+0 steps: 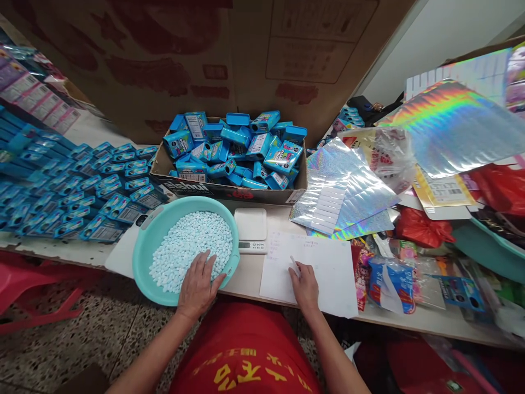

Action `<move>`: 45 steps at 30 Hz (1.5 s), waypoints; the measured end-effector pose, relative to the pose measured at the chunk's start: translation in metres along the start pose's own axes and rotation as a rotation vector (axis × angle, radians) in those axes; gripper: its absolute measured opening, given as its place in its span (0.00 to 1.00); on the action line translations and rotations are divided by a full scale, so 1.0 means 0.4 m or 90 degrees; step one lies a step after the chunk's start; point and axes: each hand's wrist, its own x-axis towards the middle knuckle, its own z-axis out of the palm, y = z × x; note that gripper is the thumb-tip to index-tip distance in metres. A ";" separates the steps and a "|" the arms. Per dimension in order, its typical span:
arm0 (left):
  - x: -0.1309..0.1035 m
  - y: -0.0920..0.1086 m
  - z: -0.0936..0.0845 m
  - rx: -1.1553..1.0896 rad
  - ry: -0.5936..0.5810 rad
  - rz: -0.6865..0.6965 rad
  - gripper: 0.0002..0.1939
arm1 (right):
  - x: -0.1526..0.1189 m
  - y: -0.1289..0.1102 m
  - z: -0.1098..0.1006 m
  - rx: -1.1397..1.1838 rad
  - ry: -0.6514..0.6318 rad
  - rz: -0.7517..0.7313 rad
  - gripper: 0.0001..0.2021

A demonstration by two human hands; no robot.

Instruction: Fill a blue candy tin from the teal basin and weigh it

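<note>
From here I've got a rd. turquoise basin (143,254), upright at the worktop's (246,278) front edge, part-filled w/ a loose layer of small pale-blue pcs (197,232). To its R I see a white paper sheet (330,268) lying flat, notes handwritten nr its top, mostly blank below. A slim pale pen (294,264) tilts over its L part, partly hidden.

"Legibility?"
"Writing (274,246) on the paper (330,279), too small to read; scale display (247,245), the same."
"Obstructions?"
"Right fingers (305,268) conceal part of the pen (294,263); left fingers (199,265) cover some pellets (191,238)."
"Edges?"
"Carton (246,54) cut off at the top; blue tins (77,210) cut off at the left, blurred there."
</note>
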 end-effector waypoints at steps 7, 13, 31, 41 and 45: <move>0.000 -0.003 0.003 -0.015 -0.008 -0.007 0.23 | -0.029 -0.027 -0.026 0.175 -0.023 0.107 0.29; 0.000 0.002 0.002 -0.021 -0.007 -0.017 0.23 | -0.061 -0.035 -0.035 0.302 -0.017 0.220 0.35; 0.013 0.244 -0.014 -0.406 -0.240 0.038 0.13 | -0.149 -0.194 -0.014 0.593 -0.251 0.304 0.18; 0.035 0.230 -0.022 -0.540 -0.433 -0.099 0.21 | -0.182 -0.179 -0.021 0.598 -0.246 0.324 0.19; 0.044 0.236 -0.037 -0.575 -0.465 -0.115 0.16 | -0.182 -0.169 -0.017 0.577 -0.215 0.336 0.18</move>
